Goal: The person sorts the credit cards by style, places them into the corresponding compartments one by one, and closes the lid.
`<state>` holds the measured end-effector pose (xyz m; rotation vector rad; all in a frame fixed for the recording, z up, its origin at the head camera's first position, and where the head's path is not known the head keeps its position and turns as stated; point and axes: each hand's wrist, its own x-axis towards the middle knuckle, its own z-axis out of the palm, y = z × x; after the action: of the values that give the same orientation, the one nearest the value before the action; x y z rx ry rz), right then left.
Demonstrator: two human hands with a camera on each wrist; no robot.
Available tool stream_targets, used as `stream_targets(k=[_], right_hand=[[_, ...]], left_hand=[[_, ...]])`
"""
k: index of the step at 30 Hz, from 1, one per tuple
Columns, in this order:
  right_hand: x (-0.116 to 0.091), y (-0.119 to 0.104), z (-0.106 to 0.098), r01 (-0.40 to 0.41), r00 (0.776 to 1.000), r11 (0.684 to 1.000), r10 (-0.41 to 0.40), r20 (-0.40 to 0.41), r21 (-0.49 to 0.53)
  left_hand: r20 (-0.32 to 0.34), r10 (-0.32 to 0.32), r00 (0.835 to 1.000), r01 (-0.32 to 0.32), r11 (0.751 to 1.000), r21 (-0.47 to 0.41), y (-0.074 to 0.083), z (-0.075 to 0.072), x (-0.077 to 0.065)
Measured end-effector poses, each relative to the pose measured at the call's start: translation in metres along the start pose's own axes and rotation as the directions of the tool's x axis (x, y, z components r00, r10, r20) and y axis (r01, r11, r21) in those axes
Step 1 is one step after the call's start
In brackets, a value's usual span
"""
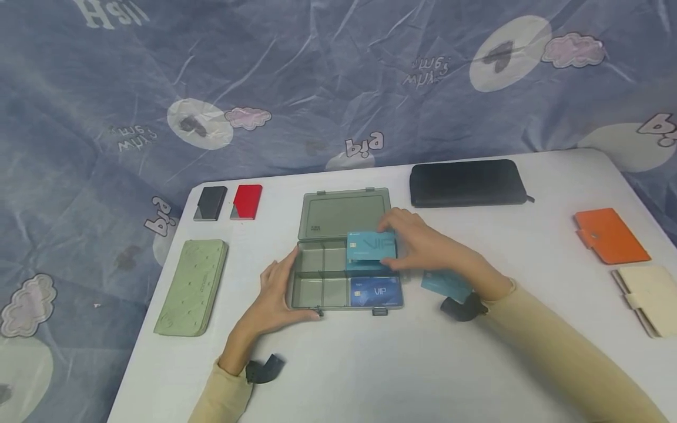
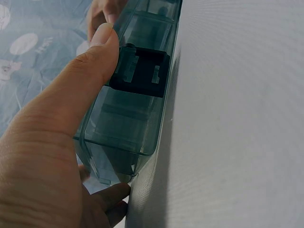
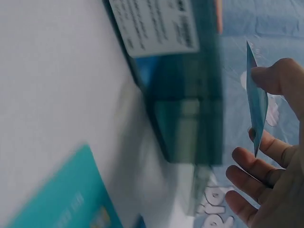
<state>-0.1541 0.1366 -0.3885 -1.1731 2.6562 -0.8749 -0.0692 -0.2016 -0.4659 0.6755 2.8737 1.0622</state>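
Observation:
A translucent green-grey divided case (image 1: 322, 274) lies with its lid (image 1: 345, 214) folded back. My left hand (image 1: 272, 296) grips its left end, the thumb (image 2: 97, 59) beside a dark latch (image 2: 142, 71) and the fingers round the side. Above the back right compartment, my right hand (image 1: 423, 241) pinches a teal VIP card (image 1: 370, 244) by its edges, thumb on one end and forefinger on the other. Part of another teal card shows beneath it. A dark blue VIP card (image 1: 376, 292) sits in the front right compartment. Another teal card (image 1: 446, 284) lies on the table under the right wrist.
Behind the case is a black zip wallet (image 1: 471, 183). An orange card holder (image 1: 612, 236) and a cream one (image 1: 650, 299) lie at right. Toward the left are a green wallet (image 1: 191, 288), a black card holder (image 1: 211, 203) and a red one (image 1: 247, 201).

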Motion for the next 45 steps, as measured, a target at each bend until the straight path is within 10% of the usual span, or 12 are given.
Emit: stream_targets(k=[13,30,45], right_hand=[[-0.012,0.009,0.017,-0.016,1.000,0.995,0.017,0.000,-0.102],[-0.100,0.056,-0.008,-0.255,0.965,0.942,0.234,-0.115,-0.220],[-0.100,0.064,-0.010,-0.382,0.923,0.899,0.360,-0.132,-0.215]], left_hand=[[-0.001,0.009,1.000,-0.009,1.000,0.011,-0.001,0.001,0.002],[-0.007,0.004,1.000,-0.004,1.000,0.013,-0.001,0.001,0.001],[-0.001,0.010,1.000,-0.010,1.000,0.006,-0.002,0.002,0.001]])
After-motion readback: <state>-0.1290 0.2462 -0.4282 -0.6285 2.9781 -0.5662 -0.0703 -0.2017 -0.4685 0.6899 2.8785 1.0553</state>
